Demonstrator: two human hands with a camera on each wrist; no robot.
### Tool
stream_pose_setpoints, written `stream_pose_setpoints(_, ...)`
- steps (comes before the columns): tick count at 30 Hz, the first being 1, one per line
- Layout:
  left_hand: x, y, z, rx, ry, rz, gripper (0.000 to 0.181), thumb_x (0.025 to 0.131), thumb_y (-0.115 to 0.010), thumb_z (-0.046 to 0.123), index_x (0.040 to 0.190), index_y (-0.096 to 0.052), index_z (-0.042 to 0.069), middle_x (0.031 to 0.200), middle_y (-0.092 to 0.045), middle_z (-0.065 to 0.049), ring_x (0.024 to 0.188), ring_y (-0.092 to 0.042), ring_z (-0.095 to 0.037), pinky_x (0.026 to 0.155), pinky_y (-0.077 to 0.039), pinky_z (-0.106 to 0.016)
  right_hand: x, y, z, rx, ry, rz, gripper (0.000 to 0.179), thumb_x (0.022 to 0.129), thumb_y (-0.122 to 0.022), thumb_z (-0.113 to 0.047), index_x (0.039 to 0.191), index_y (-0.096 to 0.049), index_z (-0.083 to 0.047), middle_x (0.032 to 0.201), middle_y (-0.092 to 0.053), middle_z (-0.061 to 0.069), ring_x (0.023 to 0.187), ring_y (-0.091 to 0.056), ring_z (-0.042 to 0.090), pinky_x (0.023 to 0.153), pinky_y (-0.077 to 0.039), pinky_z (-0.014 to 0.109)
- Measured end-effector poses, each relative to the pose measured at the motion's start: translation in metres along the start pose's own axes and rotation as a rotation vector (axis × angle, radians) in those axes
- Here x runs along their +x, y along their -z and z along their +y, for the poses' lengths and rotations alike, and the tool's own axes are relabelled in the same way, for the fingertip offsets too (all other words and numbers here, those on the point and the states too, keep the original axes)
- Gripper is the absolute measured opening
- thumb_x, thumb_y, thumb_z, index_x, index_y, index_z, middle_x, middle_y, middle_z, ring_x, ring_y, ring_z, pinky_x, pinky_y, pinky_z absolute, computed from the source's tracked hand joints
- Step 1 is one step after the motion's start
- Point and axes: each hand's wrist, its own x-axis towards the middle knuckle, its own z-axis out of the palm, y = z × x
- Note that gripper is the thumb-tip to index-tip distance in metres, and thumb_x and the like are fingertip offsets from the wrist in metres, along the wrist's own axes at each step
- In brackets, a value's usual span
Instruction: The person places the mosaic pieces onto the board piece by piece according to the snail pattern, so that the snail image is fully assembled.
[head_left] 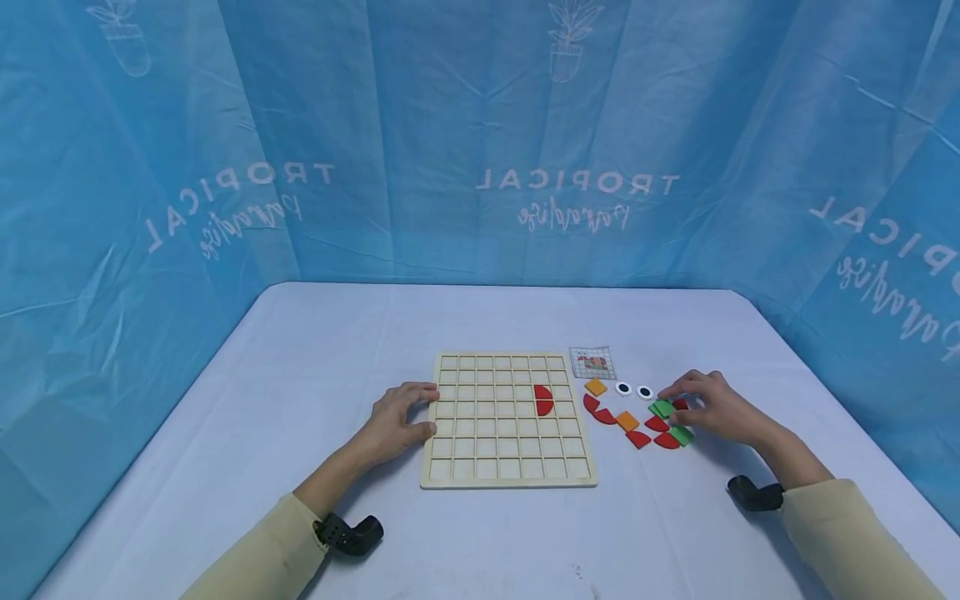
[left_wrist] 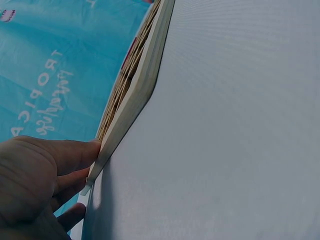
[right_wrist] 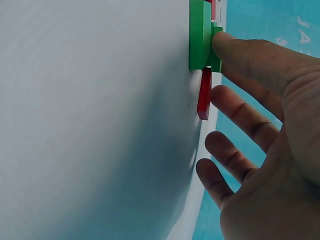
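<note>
My left hand point(head_left: 397, 421) rests at the left edge of a wooden grid board point(head_left: 487, 446), thumb and fingertips touching the rim. Two red quarter-circle pieces point(head_left: 543, 407) sit in neighbouring cells toward the board's right side. Right of the board, my right hand point(head_left: 712, 406) pinches a green tile point(right_wrist: 216, 55) between thumb and index finger, low over the loose pieces. The other fingers are bent and apart. Just below that tile lie another green tile point(right_wrist: 199, 35) and a red piece point(right_wrist: 204, 95).
Orange squares point(head_left: 627, 422), several red quarter circles point(head_left: 666, 441) and two white discs with black centres point(head_left: 623, 388) lie between board and right hand. A small picture card point(head_left: 592, 363) lies beyond them. Blue curtains point(head_left: 480, 125) hang around the white table point(head_left: 337, 333).
</note>
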Motion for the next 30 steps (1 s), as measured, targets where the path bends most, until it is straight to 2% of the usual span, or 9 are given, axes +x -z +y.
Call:
stream_pose_setpoints(12,-0.001,0.001,0.0,-0.014,-0.007,-0.001,0.045,0.082,-0.069,0.011,0.125,-0.057,0.005,0.141,-0.047,-0.008,0.137,-0.031,-0.034,0.112,-0.012,-0.059,0.003,-0.003,0.002,-0.013,-0.011,0.012,0.034,0.078,-0.075,-0.025,0.11,-0.069,-0.016,0.115,-0.059,0.012,0.107,-0.038,0.028,0.073,-0.041,0.028)
stream_pose_setpoints(17,-0.001,0.001,0.0,-0.011,-0.012,-0.003,0.046,0.082,-0.069,0.012,0.126,-0.057,0.005,0.142,-0.047,-0.009,0.137,-0.03,-0.035,0.112,-0.011,-0.059,0.003,-0.002,-0.004,-0.011,0.0,0.021,0.036,0.077,-0.076,-0.028,0.11,-0.069,-0.016,0.115,-0.059,0.011,0.109,-0.039,0.029,0.073,-0.042,0.027)
stream_pose_setpoints(23,-0.001,0.001,0.0,-0.003,-0.001,0.004,0.046,0.082,-0.069,0.012,0.126,-0.057,0.005,0.142,-0.047,-0.008,0.137,-0.03,-0.034,0.113,-0.011,-0.058,0.008,-0.009,-0.024,0.014,0.026,0.045,0.036,0.076,-0.077,-0.024,0.109,-0.069,-0.014,0.115,-0.06,0.012,0.11,-0.041,0.029,0.072,-0.046,0.025)
stream_pose_setpoints(30,0.0,-0.001,-0.001,0.023,0.009,0.01,0.046,0.081,-0.069,0.013,0.125,-0.057,0.007,0.142,-0.047,-0.007,0.137,-0.031,-0.033,0.114,-0.012,-0.058,0.02,-0.028,-0.062,0.006,0.014,0.086,0.03,0.077,-0.075,-0.023,0.106,-0.07,-0.017,0.111,-0.062,0.005,0.106,-0.04,0.023,0.075,-0.047,0.028)
